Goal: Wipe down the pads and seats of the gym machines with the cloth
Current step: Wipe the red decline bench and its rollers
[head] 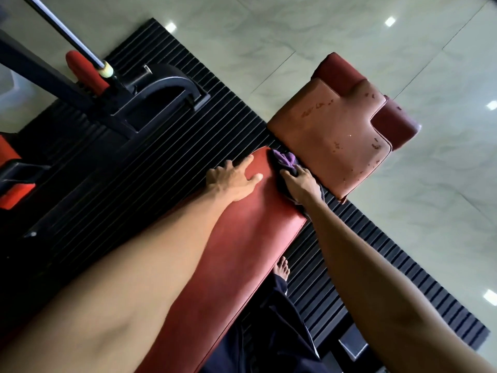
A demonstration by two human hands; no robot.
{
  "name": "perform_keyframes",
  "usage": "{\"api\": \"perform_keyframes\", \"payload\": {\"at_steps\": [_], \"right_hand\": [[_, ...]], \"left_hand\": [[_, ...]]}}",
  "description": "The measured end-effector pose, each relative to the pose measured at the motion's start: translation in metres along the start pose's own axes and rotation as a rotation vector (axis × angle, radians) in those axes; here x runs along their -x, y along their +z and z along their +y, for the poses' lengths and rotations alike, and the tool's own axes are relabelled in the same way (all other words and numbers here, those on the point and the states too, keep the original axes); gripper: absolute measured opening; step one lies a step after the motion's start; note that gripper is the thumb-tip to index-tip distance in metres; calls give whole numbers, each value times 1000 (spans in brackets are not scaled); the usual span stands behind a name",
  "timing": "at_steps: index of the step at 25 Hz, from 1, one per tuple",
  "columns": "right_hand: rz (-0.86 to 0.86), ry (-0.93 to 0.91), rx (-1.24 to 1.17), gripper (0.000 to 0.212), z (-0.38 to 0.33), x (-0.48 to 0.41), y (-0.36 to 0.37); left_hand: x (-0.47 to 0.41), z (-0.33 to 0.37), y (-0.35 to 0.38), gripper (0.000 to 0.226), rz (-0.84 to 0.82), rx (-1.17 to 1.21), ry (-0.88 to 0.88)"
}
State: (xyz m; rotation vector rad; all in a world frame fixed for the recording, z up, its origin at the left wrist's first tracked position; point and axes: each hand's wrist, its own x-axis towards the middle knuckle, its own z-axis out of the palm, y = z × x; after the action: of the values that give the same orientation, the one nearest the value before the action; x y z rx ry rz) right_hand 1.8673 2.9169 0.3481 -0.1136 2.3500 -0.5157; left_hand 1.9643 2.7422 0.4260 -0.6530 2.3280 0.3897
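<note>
Far left: black machine frame (161, 87) with a chrome rod (67, 33) running down to it, and a red grip (86, 71) beside the rod's lower end. All of it stands on a black ribbed mat (188, 125).

Long red pad (242, 251) runs diagonally from bottom left up to centre. Surface looks smooth.

Left hand (235, 179): flat on the pad near its top end, fingers straight and spread, grasping nothing. Fingertips reach the pad's left edge.

Cloth (286, 160): purple, bunched at the pad's top right corner, in the gap between pad and seat. A darker part trails back under the wrist.

Right hand (301, 183): on top of the cloth, fingers curled over it, pressing it against the pad's edge.

Seat (336, 135): just beyond the cloth, paler red-brown, stepped outline, cover scuffed and flaking in spots.

Bare foot (281, 267) on the mat just right of the pad, dark trouser leg below it.

Right side: pale glossy tiled floor (349, 36).
</note>
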Motion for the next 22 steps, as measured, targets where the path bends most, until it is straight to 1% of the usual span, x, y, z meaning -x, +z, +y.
{"api": "perform_keyframes", "payload": {"at_steps": [2, 4, 5, 6, 8, 10, 11, 14, 16, 19, 20, 22], "right_hand": [[-1, -94, 18, 65, -8, 1, 5], [0, -206, -5, 66, 10, 30, 7], [12, -228, -41, 68, 26, 47, 8], [23, -201, -83, 70, 43, 61, 7], [29, -59, -144, 75, 60, 62, -1], [6, 30, -114, 76, 50, 31, -9], [-14, 37, -61, 74, 38, 11, -11], [-69, -9, 47, 63, -10, -30, -12], [-88, -128, 54, 63, -27, -23, -3], [-112, -256, 23, 71, -10, 15, 0], [-110, -255, 28, 73, -1, 23, -1], [-81, -168, 17, 74, 0, 12, -6]], "left_hand": [[-15, 8, 1, 69, -12, -36, 6], [-21, 6, 6, 69, -3, -38, 12], [-21, 4, 9, 69, 3, -38, 15], [-21, 4, 9, 69, 6, -40, 17], [-23, 4, 7, 70, 2, -36, 5], [-24, 5, 7, 70, 0, -30, -3], [-25, 6, 7, 70, -2, -22, -8], [-30, 5, 11, 69, 5, 0, -25], [-32, 5, 11, 71, 17, -14, -42], [-33, 6, 12, 74, 23, -20, -59], [-32, 7, 12, 74, 25, -25, -60], [-30, 7, 10, 74, 21, -9, -55]]}}
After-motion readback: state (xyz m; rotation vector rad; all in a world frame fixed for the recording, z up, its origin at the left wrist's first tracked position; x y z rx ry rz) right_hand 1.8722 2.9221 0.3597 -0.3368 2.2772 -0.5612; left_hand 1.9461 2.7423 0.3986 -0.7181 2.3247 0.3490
